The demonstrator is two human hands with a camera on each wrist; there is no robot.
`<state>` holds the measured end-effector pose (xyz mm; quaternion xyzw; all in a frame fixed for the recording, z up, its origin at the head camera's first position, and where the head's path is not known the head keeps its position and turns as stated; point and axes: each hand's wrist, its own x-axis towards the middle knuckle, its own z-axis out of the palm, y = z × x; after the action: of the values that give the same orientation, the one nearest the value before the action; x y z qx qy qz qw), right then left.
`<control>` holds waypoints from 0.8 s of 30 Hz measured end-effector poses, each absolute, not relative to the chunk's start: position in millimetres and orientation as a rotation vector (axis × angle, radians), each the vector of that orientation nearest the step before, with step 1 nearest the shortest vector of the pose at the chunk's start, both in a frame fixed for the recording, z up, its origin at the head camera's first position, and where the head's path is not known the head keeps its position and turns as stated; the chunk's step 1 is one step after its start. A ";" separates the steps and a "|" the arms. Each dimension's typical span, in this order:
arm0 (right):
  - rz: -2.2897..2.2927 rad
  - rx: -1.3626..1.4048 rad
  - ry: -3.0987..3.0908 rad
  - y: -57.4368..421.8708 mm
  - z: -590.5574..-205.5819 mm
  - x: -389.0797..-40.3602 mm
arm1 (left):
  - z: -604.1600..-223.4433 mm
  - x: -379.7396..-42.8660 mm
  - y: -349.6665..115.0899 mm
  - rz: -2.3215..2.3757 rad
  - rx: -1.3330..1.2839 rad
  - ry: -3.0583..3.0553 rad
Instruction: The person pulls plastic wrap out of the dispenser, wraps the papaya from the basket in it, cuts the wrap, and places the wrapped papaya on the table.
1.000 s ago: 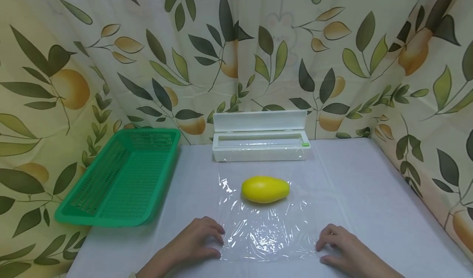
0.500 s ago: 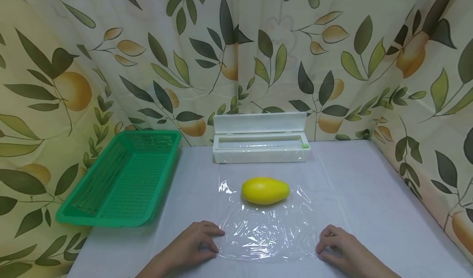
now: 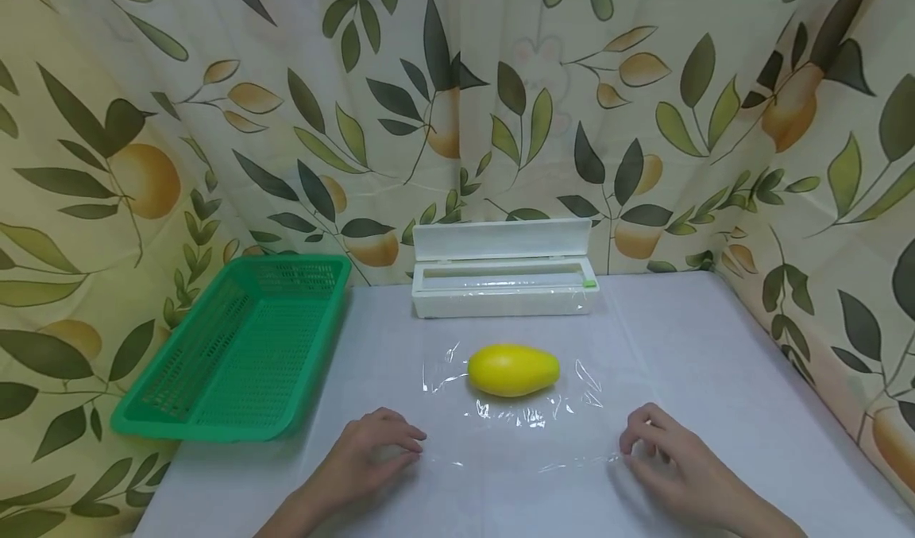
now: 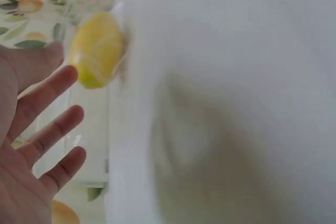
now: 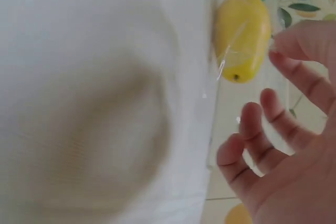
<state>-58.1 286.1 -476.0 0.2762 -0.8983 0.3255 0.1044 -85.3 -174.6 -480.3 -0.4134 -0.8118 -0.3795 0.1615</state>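
Note:
A yellow papaya-like fruit (image 3: 513,370) lies on its side on a clear sheet of plastic wrap (image 3: 500,435) in the head view. At the sheet's near left corner, my left hand (image 3: 368,454) pinches the film between thumb and forefinger. The near right corner is pinched the same way by my right hand (image 3: 675,458). Between the hands the near edge is raised off the table. In the left wrist view the other fingers (image 4: 58,129) spread away from the film; in the right wrist view the remaining fingers (image 5: 257,129) are bent. The film itself is hard to make out.
Behind the fruit stands a white plastic wrap dispenser (image 3: 503,306) with its lid raised and a roll inside. A green plastic basket (image 3: 207,430) sits at the left. The table (image 3: 715,347) has a white cover and ends at a leaf-patterned curtain (image 3: 457,180).
Both hands have closed their fingertips on the near corners of the plastic wrap and lifted them slightly upward. The near edge has come up; the fruit stays in place.

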 end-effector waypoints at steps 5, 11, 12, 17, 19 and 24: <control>0.987 0.786 -2.561 281.7 -460.8 -73.9 | -467.9 -98.6 -169.9 -1.163 -1.028 -2.304; 1.063 0.598 -2.612 274.6 -445.9 -94.0 | -452.9 -121.2 -160.7 -1.253 -0.706 -2.403; 1.084 0.577 -2.613 273.4 -444.2 -97.5 | -450.4 -125.4 -159.1 -1.261 -0.659 -2.416; 1.193 0.470 -2.603 268.5 -440.1 -113.6 | -443.2 -145.7 -151.3 -1.306 -0.562 -2.389; 1.209 0.454 -2.582 267.1 -440.0 -119.0 | -443.0 -152.5 -148.5 -1.342 -0.558 -2.372; 1.193 0.446 -2.558 264.6 -441.3 -128.3 | -443.2 -163.0 -143.4 -1.414 -0.593 -2.353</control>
<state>-128.3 264.6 -441.3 0.1544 -0.8862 0.4132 0.1418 -163.0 -143.4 -443.2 -0.2082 -0.8263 -0.4964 0.1656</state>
